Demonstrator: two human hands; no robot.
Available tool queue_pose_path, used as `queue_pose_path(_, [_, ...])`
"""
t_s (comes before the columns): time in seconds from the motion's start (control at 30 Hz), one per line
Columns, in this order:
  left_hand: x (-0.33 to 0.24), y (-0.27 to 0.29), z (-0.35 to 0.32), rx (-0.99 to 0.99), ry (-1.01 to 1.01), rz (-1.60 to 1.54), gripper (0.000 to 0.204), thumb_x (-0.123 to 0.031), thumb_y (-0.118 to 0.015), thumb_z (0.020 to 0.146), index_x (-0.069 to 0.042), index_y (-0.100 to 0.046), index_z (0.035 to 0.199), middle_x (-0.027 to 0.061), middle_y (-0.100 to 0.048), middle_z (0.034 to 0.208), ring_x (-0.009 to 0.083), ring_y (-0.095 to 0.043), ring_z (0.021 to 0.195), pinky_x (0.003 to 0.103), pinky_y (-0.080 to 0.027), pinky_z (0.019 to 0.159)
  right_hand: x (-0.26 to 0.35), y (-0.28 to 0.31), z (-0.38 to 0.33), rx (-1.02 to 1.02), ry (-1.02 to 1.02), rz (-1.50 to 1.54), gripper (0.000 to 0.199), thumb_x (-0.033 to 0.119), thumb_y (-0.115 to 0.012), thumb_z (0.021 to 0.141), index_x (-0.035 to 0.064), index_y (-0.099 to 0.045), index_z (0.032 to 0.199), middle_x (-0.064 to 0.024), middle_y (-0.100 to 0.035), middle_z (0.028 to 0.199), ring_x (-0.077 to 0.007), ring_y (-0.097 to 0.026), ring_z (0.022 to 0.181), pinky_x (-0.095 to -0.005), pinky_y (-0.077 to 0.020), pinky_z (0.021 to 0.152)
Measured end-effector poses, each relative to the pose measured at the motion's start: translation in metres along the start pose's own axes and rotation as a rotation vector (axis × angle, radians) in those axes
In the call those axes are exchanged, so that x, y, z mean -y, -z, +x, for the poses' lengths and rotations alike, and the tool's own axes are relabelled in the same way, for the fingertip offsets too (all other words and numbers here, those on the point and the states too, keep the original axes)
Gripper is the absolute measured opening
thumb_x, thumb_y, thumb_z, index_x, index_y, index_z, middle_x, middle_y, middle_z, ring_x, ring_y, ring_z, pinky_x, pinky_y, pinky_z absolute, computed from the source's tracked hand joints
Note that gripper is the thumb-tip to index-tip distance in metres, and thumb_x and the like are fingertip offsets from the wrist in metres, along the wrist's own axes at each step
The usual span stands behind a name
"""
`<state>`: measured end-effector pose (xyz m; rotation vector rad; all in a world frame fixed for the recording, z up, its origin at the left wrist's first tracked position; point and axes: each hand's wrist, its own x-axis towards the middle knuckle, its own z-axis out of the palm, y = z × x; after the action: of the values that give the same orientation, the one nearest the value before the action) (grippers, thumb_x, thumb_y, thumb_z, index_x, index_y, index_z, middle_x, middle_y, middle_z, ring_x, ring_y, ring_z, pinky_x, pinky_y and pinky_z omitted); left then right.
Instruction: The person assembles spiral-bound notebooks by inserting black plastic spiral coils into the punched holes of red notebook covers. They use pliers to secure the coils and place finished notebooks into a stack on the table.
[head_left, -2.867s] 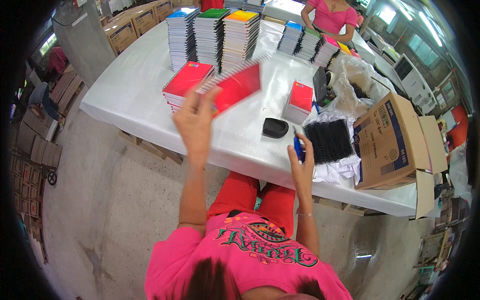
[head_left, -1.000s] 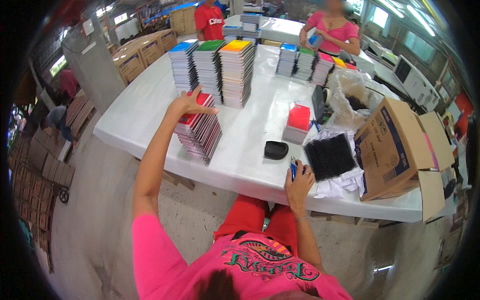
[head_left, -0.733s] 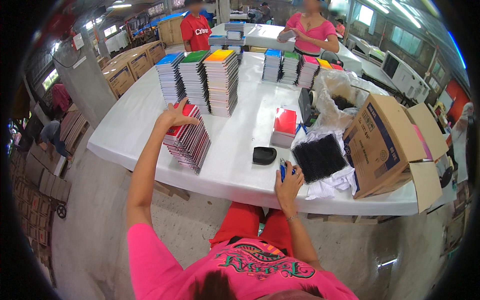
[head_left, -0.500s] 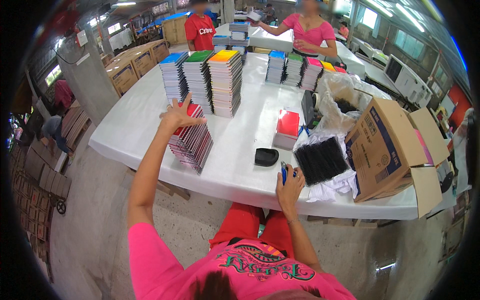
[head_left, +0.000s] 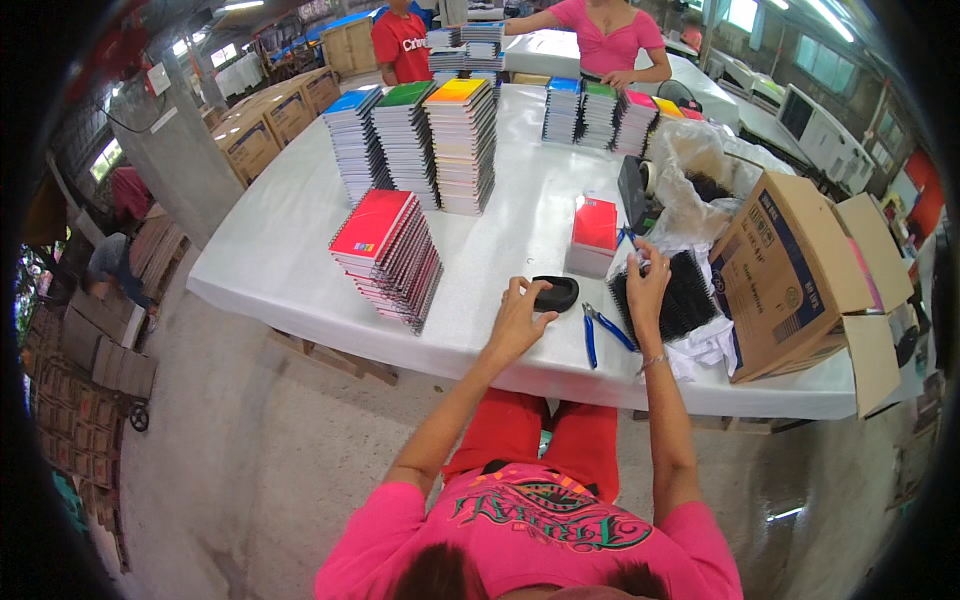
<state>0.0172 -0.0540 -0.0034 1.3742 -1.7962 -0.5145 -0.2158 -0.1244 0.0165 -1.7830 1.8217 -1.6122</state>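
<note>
My left hand (head_left: 519, 318) is at the left end of a small black rounded holder (head_left: 557, 294), its thumb and fingers apart. My right hand (head_left: 648, 283) is over the upper left part of a bundle of black plastic binding coils (head_left: 672, 300). Its fingers are bent together; whatever lies between them is too small to make out. Blue-handled pliers (head_left: 592, 335) lie with spread handles between my hands. Behind the holder stands a short pile of red-covered booklets (head_left: 594, 232). To the left is a tall stack of red spiral notebooks (head_left: 385, 255).
Blue, green and yellow notebook stacks (head_left: 458, 150) stand behind the red one. At right are an open cardboard box (head_left: 785, 285) and a clear plastic bag (head_left: 690, 150) of black coils. Two people stand across the white table (head_left: 290, 260).
My left hand has left the red notebook stack and come right to the black holder. My right hand has let go of the pliers and moved up to the coils.
</note>
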Motion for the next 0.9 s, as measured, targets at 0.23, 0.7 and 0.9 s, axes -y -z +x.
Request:
queue_pose_path(0.23, [0.012, -0.054, 0.019, -0.158, -0.038, 0.022, 0.034, -0.015, -0.075, 0.082, -0.006, -0.063, 0.113, 0.0169, -0.053, 0.114, 0.0368, -0.050, 0.110, 0.046, -0.043, 0.094, -0.026, -0.027, 0.064, 0.097, -0.234, 0.321, 0.045, 0.034, -0.068, 0.093, -0.0028, -0.062, 0.118, -0.0094, -0.059, 0.094, -0.0184, -0.055, 0.083, -0.0322, -0.0470, 0.077])
queue_pose_path(0.7, [0.021, -0.050, 0.017, -0.315, -0.001, -0.042, 0.040, -0.015, -0.075, 0.082, -0.013, -0.062, 0.119, 0.0144, -0.050, 0.119, 0.0345, -0.051, 0.112, 0.045, -0.043, 0.095, -0.021, -0.041, 0.052, 0.252, -0.511, 0.404, 0.063, 0.035, -0.082, 0.080, -0.0019, -0.054, 0.123, -0.0076, -0.061, 0.089, -0.0141, -0.057, 0.070, -0.0281, -0.0463, 0.054])
queue_pose_path(0.9, [0.029, -0.051, 0.020, -0.429, 0.018, -0.247, 0.034, -0.010, -0.073, 0.083, -0.011, -0.064, 0.116, 0.0145, -0.050, 0.115, 0.0318, -0.051, 0.109, 0.041, -0.042, 0.096, -0.049, -0.048, 0.069, 0.296, -0.410, 0.292, 0.074, 0.044, -0.084, 0.077, -0.0001, -0.053, 0.128, -0.0027, -0.055, 0.070, -0.0108, -0.047, 0.051, -0.0275, -0.0359, 0.043])
